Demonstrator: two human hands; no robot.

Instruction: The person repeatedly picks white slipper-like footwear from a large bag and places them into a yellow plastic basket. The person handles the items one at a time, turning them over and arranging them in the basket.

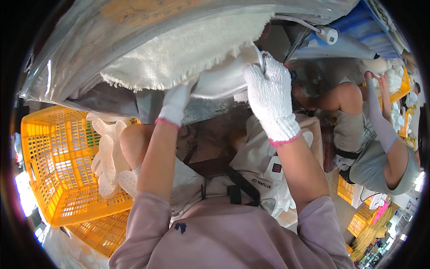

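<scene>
My right hand, in a white knit glove with a pink cuff, is closed, its thumb and fingers pinching the right end of a smooth white curved piece. The exact kind of this piece cannot be made out, since its upper part lies behind a cream cloth with a frayed edge. My left hand, gloved the same way, reaches up under the cloth's fringe near the left end of the piece. Its fingers are hidden there.
Clear plastic covers the hood above. A yellow basket at my left stands beside several white shoe insoles with small holes. A white-headed flexible arm hangs at upper right. Another person sits close on the right.
</scene>
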